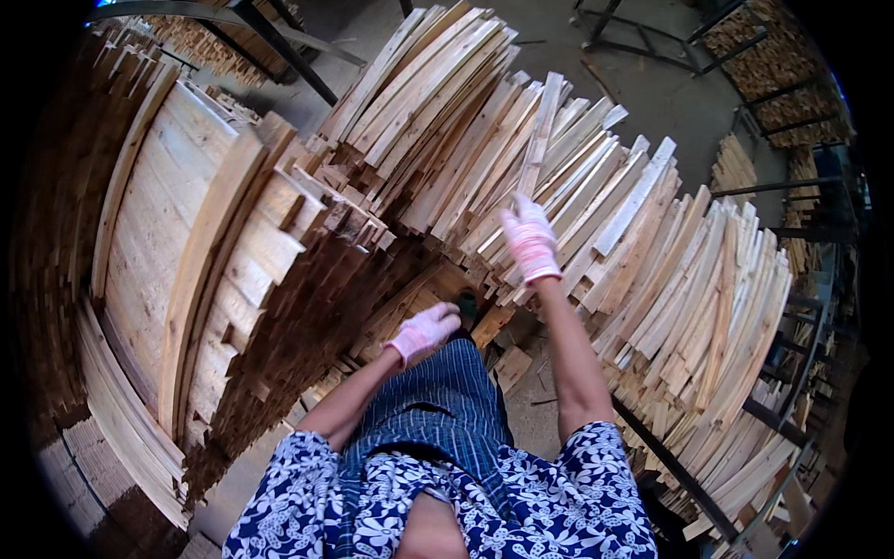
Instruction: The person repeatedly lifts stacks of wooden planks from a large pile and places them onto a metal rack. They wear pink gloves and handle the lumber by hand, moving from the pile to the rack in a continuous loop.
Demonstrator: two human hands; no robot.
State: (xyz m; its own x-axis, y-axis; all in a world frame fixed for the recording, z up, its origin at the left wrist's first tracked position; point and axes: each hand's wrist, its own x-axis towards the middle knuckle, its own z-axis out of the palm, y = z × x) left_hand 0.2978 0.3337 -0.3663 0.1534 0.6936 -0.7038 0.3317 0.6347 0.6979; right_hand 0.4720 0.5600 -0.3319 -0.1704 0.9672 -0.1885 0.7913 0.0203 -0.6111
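My right hand [531, 244], in a pink and white knit glove, stretches forward to the long stack of wood. Its fingers close at the near end of a pale wooden strip [540, 140], which lies on top of the others at a slightly different slant. In a matching glove, my left hand [426, 333] hovers just in front of my striped blue apron [430, 382]. Its fingers are together and curled, with nothing visible in them; the fingertips are partly hidden. Many loose strips [587, 172] lie side by side around my right hand.
At left rises a tall pile of neatly stacked boards [172, 177], with its stepped ends towards me. The strip stack curves away to the right [717, 298] above a dark metal bar [675, 466]. Metal frames [643, 42] and more wood piles [773, 65] stand on the far floor.
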